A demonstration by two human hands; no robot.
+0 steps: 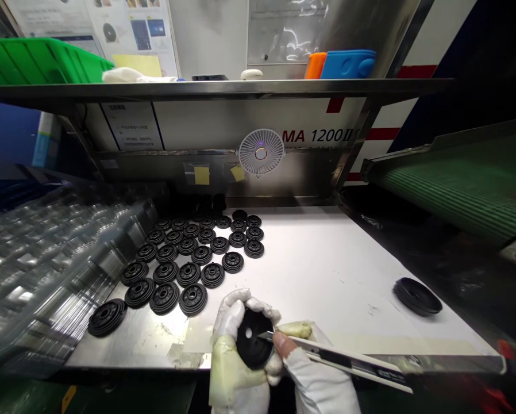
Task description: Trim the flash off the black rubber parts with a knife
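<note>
In a white glove, my left hand (227,356) is wrapped round a black round plastic disc (254,351) with a small hole in it, near the table's front edge. My right hand (314,362), also gloved but with a bare thumb tip showing, grips a white utility knife (348,357). Its blade tip lies over the disc's face beside the hole; whether it touches cannot be made out. Several black ridged discs (189,275) lie in rough rows on the table to the left of my hands.
Stacked clear plastic trays (68,270) fill the left side. A lone black disc (417,296) lies at the table's right edge. A small white fan (261,152) hangs below a metal shelf (223,89) holding a green bin (42,60). A green conveyor belt (465,172) stands to the right.
</note>
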